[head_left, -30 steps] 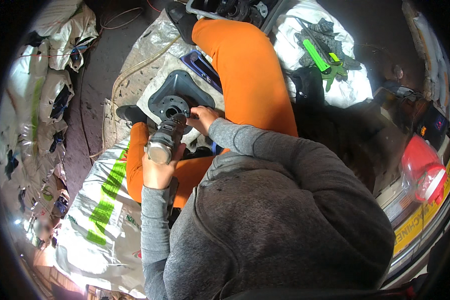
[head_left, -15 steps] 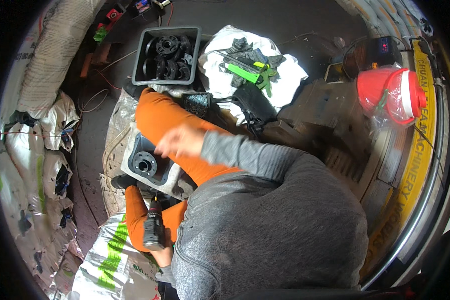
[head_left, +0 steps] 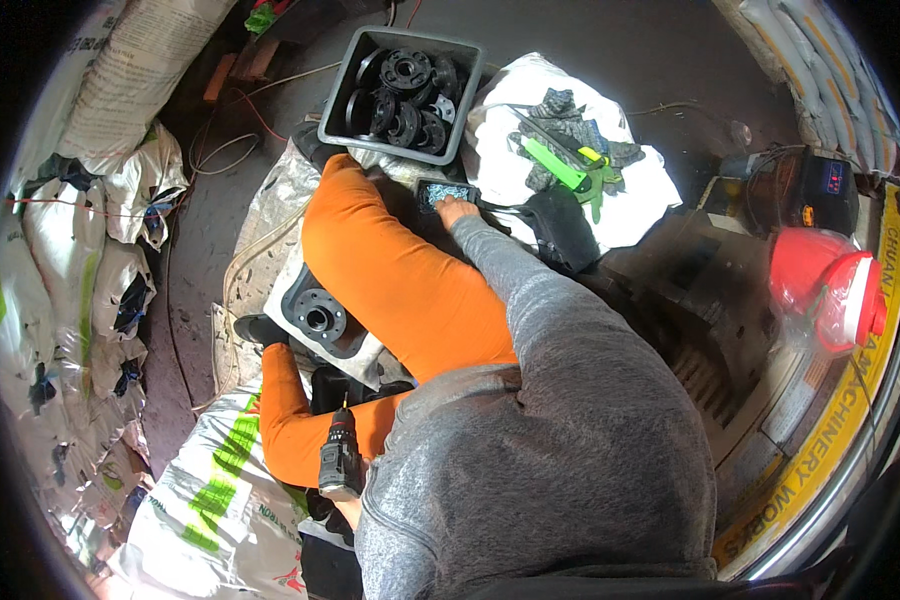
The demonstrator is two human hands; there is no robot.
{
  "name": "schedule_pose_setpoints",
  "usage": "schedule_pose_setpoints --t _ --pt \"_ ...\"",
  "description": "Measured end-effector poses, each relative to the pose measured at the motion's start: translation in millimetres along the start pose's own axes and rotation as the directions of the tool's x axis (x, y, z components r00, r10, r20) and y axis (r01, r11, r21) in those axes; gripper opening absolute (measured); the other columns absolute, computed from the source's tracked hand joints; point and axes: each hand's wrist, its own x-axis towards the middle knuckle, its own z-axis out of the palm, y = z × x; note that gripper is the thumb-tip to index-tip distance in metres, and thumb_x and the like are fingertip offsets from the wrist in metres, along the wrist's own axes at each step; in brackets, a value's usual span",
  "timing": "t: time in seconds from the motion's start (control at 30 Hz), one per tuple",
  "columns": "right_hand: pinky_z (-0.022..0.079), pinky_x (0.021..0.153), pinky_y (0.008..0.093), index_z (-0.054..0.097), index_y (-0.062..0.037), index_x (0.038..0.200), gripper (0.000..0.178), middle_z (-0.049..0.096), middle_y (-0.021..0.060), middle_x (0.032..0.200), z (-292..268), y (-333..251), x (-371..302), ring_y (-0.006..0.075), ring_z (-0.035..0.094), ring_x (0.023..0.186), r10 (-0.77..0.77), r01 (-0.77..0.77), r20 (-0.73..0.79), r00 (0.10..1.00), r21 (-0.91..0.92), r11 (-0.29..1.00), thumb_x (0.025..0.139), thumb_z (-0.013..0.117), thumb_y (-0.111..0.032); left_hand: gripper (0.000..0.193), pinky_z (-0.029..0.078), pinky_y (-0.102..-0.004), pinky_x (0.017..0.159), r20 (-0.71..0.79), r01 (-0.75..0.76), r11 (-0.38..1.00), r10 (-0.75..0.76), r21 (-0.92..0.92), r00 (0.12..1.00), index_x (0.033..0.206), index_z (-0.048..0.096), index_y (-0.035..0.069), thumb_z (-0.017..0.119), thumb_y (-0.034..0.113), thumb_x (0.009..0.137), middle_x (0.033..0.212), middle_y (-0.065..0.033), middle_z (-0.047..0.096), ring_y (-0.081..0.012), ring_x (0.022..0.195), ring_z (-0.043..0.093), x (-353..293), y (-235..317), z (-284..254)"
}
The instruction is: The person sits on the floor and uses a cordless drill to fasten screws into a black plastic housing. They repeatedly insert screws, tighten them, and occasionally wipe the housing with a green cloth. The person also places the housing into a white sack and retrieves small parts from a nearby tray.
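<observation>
My left hand (head_left: 349, 508), low by my left thigh, is wrapped round the grip of a cordless drill (head_left: 340, 458). The drill's bit points away from me, toward the work. My right arm is stretched out, and my right hand (head_left: 457, 210) dips into a small dark tray (head_left: 430, 186) of small shiny metal pieces. The fingers are bent together; what they pinch is too small to make out. Between my legs a black round flange (head_left: 320, 315) with a raised hub and holes sits in a dark recess of a pale block (head_left: 295, 272).
Beyond my right foot stands a grey bin (head_left: 353, 62) full of black flanged parts. Beside it, a white sack (head_left: 635, 205) bears gloves (head_left: 600, 180), a bright green tool (head_left: 555, 163) and a black pouch (head_left: 562, 225). A red jug (head_left: 820, 280) stands far right; cables trail over the floor.
My right hand has moved from above the flange out to the small tray. The left hand still holds the drill. The whole view has shifted, with things sitting further right.
</observation>
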Motion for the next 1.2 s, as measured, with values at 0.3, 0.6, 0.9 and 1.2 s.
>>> schedule_pose_setpoints --t 0.3,0.6,0.9,1.2 --pt "0.052 0.086 0.0434 0.070 -0.0137 0.105 0.030 0.066 0.0154 0.111 -14.0 0.2 3.2 0.0306 0.064 0.103 0.153 -0.155 0.164 0.975 0.001 0.988 0.089 0.045 -0.019 0.035 0.041 -0.0257 0.048 -0.002 -0.005 1.000 0.005 0.002 1.000 0.110 0.058 0.001 0.069 0.021 0.084 0.080 -0.0043 0.061 -0.0104 0.054 0.052 18.8 -5.7 4.8" --pt "0.051 0.080 0.0450 0.063 -0.0117 0.096 0.024 0.068 0.0121 0.090 -51.0 -10.9 -10.7 0.0344 0.064 0.089 0.335 -0.292 -0.043 0.941 0.395 0.871 0.082 0.059 -0.030 0.038 0.042 -0.0262 0.050 0.003 -0.090 0.996 0.090 -0.014 0.996 0.109 0.059 0.001 0.070 0.026 0.084 0.079 -0.0044 0.061 -0.0111 0.056 0.053 28.5 -17.5 14.6" --pt "0.056 0.055 0.0248 0.068 -0.0021 0.106 0.021 0.064 0.0026 0.078 -183.2 -170.1 -122.3 0.0065 0.058 0.060 -0.586 -0.052 -0.014 0.810 0.994 -0.096 0.090 0.062 -0.014 0.041 0.043 -0.0266 0.053 -0.026 -0.151 0.988 0.150 -0.035 0.988 0.108 0.059 0.000 0.070 0.031 0.084 0.079 -0.0045 0.062 -0.0118 0.057 0.054 2.7 -38.9 -4.5" --pt "0.052 0.060 0.0253 0.064 -0.0048 0.106 0.024 0.058 -0.0025 0.077 -163.7 -214.8 -178.5 0.0047 0.056 0.068 -0.721 -0.566 0.422 0.550 0.823 0.049 0.088 0.066 -0.020 0.045 0.044 -0.0269 0.053 -0.044 -0.246 0.967 0.244 -0.063 0.969 0.105 0.060 -0.001 0.073 0.036 0.082 0.079 -0.0051 0.063 -0.0123 0.059 0.055 -70.2 -49.4 -33.7"
